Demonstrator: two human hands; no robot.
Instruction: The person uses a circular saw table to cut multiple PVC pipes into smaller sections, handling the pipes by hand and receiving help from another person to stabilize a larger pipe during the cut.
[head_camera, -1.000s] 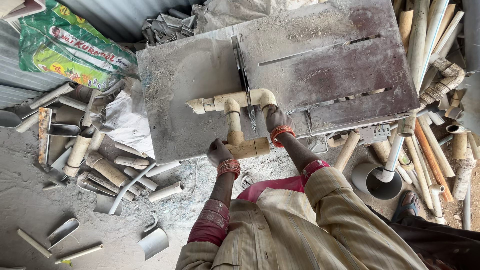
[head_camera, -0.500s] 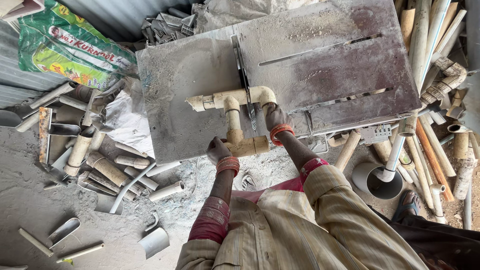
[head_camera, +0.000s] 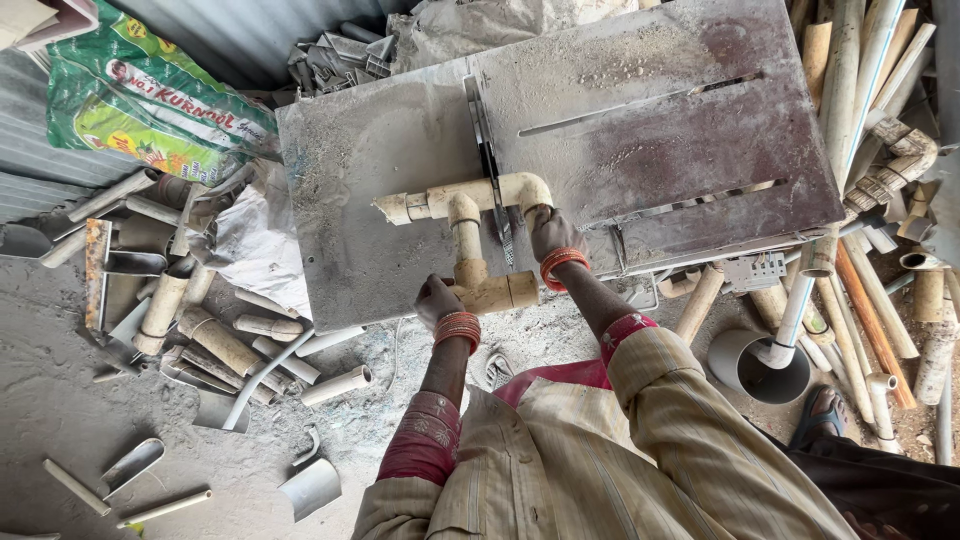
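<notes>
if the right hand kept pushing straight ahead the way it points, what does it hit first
Probably the cream elbow bend of the jointed plastic pipe directly ahead of the right hand, beside the upright saw blade; depth is unclear.

Beige striped overshirt, pink sleeves, orange bangles

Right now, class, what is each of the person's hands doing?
Left hand: closed on the lower fitting of the joined pipe assembly.
Right hand: closed on its elbow end, close beside the saw blade.
</notes>
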